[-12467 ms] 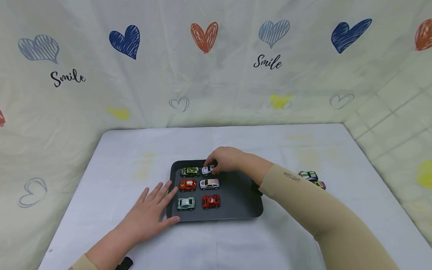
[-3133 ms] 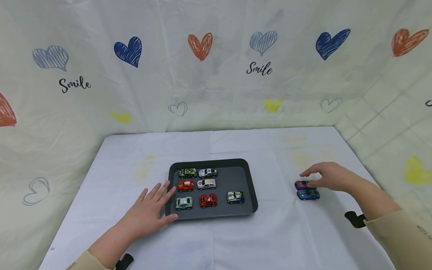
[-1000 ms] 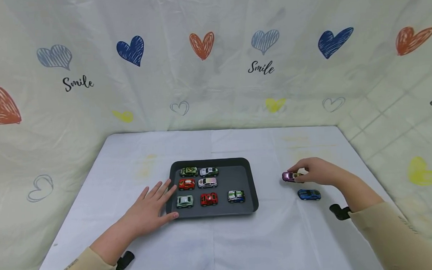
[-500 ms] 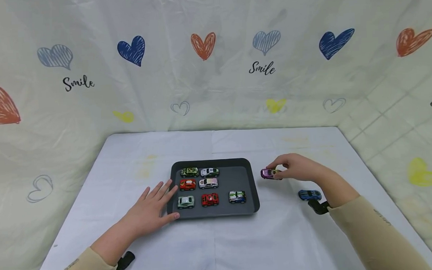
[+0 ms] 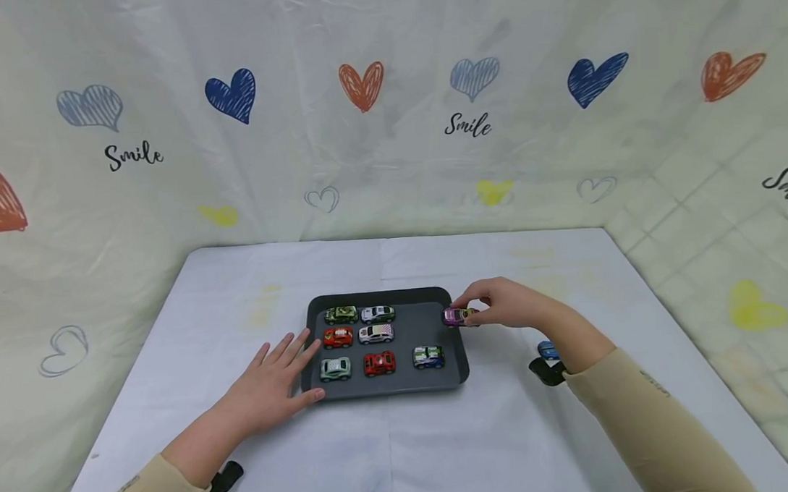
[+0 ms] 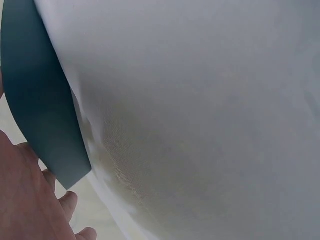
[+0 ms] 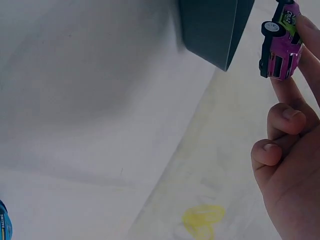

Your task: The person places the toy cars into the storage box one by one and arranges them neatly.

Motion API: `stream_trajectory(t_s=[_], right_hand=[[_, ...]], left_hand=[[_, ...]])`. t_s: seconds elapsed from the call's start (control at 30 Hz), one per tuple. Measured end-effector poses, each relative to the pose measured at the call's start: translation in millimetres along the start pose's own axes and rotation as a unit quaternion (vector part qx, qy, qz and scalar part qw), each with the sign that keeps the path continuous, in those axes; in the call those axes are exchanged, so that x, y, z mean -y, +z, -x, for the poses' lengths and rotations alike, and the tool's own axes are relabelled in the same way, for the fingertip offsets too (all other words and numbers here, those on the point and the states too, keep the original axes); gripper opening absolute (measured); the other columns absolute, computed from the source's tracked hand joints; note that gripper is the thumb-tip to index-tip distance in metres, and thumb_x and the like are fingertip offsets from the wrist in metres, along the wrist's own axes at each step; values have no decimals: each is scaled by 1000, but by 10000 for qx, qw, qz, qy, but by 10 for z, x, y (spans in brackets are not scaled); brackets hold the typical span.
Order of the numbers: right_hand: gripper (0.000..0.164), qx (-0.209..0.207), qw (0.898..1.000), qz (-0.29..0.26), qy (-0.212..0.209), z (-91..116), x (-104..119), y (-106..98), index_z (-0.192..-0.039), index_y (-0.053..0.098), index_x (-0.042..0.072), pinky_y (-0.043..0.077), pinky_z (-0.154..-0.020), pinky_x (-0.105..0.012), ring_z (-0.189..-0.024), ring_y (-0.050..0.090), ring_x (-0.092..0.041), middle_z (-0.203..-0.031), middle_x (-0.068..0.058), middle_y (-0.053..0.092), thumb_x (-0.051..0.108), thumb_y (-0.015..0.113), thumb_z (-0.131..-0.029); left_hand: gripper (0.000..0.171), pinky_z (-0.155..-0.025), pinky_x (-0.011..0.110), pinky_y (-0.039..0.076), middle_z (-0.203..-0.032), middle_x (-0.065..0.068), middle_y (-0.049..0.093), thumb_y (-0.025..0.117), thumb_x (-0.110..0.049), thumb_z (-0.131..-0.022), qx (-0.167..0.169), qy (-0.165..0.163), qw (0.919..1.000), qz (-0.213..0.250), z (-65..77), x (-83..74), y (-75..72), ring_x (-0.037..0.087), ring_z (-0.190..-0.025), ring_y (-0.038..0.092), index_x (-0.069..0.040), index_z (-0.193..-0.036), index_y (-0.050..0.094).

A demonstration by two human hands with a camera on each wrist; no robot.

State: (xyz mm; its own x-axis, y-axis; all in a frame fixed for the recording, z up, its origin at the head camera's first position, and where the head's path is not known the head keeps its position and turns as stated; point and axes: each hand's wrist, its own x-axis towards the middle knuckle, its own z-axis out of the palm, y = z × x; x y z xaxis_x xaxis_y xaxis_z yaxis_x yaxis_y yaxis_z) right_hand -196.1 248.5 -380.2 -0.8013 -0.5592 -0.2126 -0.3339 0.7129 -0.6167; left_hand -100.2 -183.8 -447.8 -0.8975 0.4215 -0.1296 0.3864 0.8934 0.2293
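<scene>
A purple toy car (image 5: 457,316) is pinched between the thumb and fingers of my right hand (image 5: 510,303), at the right edge of the dark grey tray (image 5: 412,384). The right wrist view shows the purple toy car (image 7: 285,45) beside the tray's wall (image 7: 210,30). My left hand (image 5: 269,388) has its fingers spread, the tips at the tray's left rim. Inside the tray stand several toy cars: camouflage green (image 5: 341,315), white police-style (image 5: 377,314), orange-red (image 5: 338,338), white-and-pink (image 5: 376,334), pale green (image 5: 335,369), red (image 5: 379,363) and green-white-blue (image 5: 428,357).
A blue toy car (image 5: 547,350) lies on the white-covered table (image 5: 427,447) to the right, partly hidden behind my right wrist. Behind the table hangs a pale cloth (image 5: 416,144) printed with hearts.
My right hand has taken the purple car from beside the blue one and carried it left to the tray. Earlier, the white police-style and green-white-blue cars came into the tray. My left hand stayed.
</scene>
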Motion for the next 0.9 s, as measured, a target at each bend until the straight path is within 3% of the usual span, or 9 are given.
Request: stream_trajectory(t_s=[0.33,0.67,0.9], right_hand=[[28,172,9996,161,120,-159,110,77,-117,73,29,46,-103,-49,-120,56,-27,-117,9,65,21,75,-90],[27,319,9936,1029,-355,-378,232,222,-117,75,22,50,-92,-40,-103,61,-17,-111,9,68,24,75,-90],[28,408,9864,1517,-487,-473,266,294,-118,75,22,51,-94,-38,-106,62,-15,-112,8,70,25,75,-90]], left_hand=[[85,-118,62,11,-166,4,15,55,-66,-91,16,-38,10000,-14,-10,9,15,36,-150,15,-22,-158,28],[85,-117,63,13,-165,5,17,54,-67,-91,-38,4,10000,3,-17,32,48,35,-150,17,-21,-158,30],[85,-117,63,12,-166,5,15,54,-67,-91,-26,14,10000,-2,-12,35,26,35,-150,15,-21,-158,29]])
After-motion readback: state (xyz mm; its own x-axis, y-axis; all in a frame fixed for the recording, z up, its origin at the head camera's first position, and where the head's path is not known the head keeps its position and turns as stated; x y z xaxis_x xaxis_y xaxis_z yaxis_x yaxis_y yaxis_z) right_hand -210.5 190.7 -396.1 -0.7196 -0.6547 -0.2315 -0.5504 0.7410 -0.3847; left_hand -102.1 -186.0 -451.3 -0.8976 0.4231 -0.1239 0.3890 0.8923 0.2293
